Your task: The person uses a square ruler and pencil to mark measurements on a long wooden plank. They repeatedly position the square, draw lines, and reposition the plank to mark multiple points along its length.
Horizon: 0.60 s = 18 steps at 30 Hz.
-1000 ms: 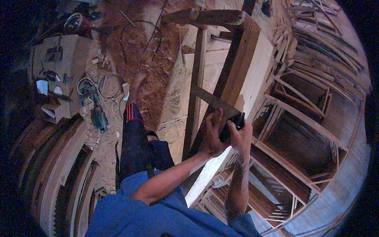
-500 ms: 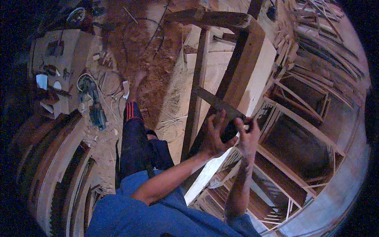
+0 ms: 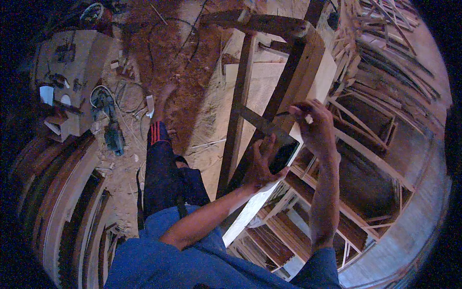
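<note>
A long wooden beam (image 3: 299, 79) runs diagonally beneath my hands. Across it lies a flat dark strip (image 3: 255, 119), like the blade of a try square. My left hand (image 3: 262, 166) rests on the beam against the near side of the strip, fingers spread and thumb stretched to the beam's bright edge. A dark block or shadow beside its fingers is too dim to make out. Raised over the beam's right edge, my right hand (image 3: 315, 126) is closed. From its fingertips a thin dark pencil-like stick (image 3: 284, 114) points left.
Wooden frames (image 3: 373, 164) stand at right, with piled timber strips (image 3: 390, 53) beyond. A green power tool (image 3: 113, 135) and its cable lie on the dusty floor at left, near a box-shaped stand (image 3: 79, 48). Curved boards (image 3: 62, 202) are stacked at lower left.
My right hand has lifted away from beside the left hand, moving up and to the right, and the thin stick now shows. The left hand stays on the beam.
</note>
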Tool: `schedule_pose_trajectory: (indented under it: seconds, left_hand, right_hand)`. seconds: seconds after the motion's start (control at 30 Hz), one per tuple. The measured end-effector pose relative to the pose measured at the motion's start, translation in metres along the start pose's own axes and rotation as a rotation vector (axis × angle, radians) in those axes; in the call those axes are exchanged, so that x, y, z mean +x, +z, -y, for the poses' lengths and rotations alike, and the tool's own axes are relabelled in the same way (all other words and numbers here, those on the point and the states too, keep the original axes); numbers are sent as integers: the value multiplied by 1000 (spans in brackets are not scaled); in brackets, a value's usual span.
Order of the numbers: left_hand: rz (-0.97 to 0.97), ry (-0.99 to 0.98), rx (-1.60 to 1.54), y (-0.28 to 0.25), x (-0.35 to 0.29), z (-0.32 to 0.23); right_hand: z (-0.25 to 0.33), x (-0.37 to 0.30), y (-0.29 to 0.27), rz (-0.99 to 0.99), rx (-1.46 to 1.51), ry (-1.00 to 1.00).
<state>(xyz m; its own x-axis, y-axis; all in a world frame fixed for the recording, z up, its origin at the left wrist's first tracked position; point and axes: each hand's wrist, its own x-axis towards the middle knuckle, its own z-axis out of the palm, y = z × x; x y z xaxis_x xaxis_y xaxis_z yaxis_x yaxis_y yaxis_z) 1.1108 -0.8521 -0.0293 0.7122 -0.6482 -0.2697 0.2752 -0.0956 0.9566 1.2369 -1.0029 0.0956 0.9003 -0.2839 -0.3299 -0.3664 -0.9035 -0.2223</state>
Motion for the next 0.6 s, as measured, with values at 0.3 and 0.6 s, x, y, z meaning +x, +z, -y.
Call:
schedule_pose_trajectory:
  seconds: [0.3, 0.6]
  left_hand:
    - [-37, 102, 72, 7, 2, 8]
    - [17, 11, 73, 2, 0, 5]
  right_hand:
    - [-5, 28, 28, 372, -252, -242]
    - [-8, 28, 27, 174, -249, -282]
